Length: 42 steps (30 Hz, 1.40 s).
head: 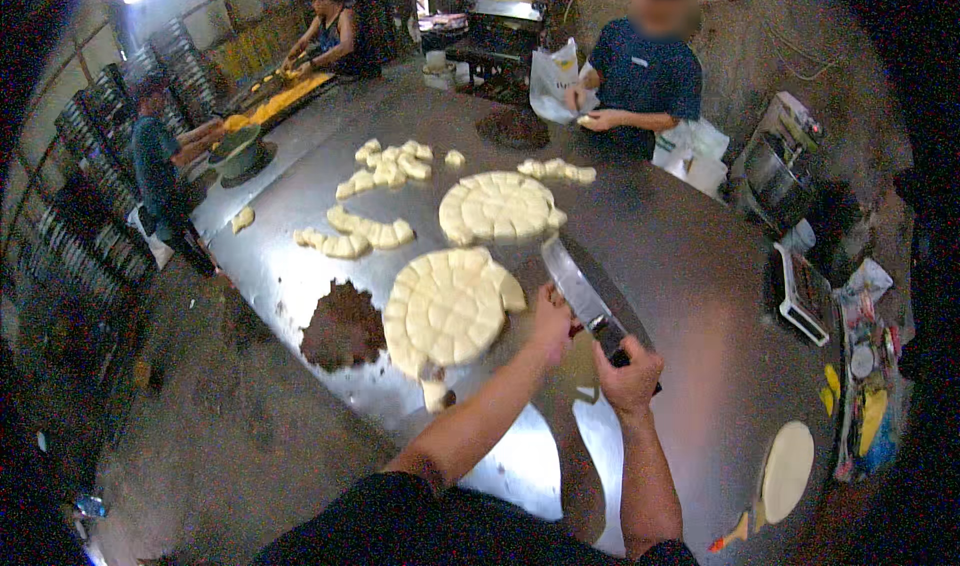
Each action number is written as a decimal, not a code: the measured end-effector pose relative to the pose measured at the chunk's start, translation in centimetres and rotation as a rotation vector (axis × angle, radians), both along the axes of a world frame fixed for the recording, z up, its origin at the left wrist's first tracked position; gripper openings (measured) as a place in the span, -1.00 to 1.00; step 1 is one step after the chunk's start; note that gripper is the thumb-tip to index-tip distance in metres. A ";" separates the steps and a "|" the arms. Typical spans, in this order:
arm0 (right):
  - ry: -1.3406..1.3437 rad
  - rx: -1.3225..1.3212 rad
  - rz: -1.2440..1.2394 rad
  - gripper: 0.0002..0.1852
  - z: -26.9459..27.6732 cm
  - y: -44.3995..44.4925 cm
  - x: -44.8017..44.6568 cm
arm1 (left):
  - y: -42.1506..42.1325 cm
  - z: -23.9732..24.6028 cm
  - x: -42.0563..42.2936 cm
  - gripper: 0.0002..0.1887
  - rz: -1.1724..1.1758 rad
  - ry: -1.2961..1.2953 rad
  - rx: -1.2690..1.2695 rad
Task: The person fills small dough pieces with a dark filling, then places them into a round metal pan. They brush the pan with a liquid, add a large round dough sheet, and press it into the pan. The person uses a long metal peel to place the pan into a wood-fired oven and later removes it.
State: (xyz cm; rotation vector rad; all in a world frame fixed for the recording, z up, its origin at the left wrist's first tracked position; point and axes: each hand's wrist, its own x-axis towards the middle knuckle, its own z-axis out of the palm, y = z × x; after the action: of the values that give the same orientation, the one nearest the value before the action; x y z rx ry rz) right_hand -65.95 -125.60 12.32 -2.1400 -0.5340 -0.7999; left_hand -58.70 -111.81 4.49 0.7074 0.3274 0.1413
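Observation:
My right hand [630, 374] is closed around the dark handle of a wide metal blade [574, 281], which points up and to the left. My left hand [553, 322] is beside the blade, its fingers near the lower part; whether they grip anything is blurred. Left of my hands lies a round slab of pale dough cut into pieces [450, 307]. Behind it is a second cut dough round [496, 206], close to the blade's tip. Strips of dough pieces [367, 228] and a heap of dough pieces [390, 167] lie farther back on the metal table [697, 266].
A dark brown crumbly mass [343, 326] lies at the table's left edge. A flat dough oval [787, 472] and a brush [731, 534] lie at the right. A person [645, 78] stands across the table with a plastic bag [559, 82]; two more people work at the far left.

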 end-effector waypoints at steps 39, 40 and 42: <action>0.104 0.814 -0.632 -0.68 -0.8 -8.6 24.6 | 11.5 3.0 3.7 -0.73 -0.342 0.143 0.659; 0.073 0.952 -0.593 -0.73 -1.0 -10.1 23.6 | 10.5 3.3 3.6 -0.75 -0.330 0.186 0.712; 0.185 1.342 -0.572 -0.72 -1.5 -13.4 20.4 | 7.5 4.1 3.0 -0.77 -0.296 0.108 0.735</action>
State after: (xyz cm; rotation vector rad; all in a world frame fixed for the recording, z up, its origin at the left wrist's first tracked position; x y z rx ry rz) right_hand -45.50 -139.03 10.82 -1.0270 0.6344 -0.8601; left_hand -55.69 -104.33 8.56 1.4858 0.2673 -0.0677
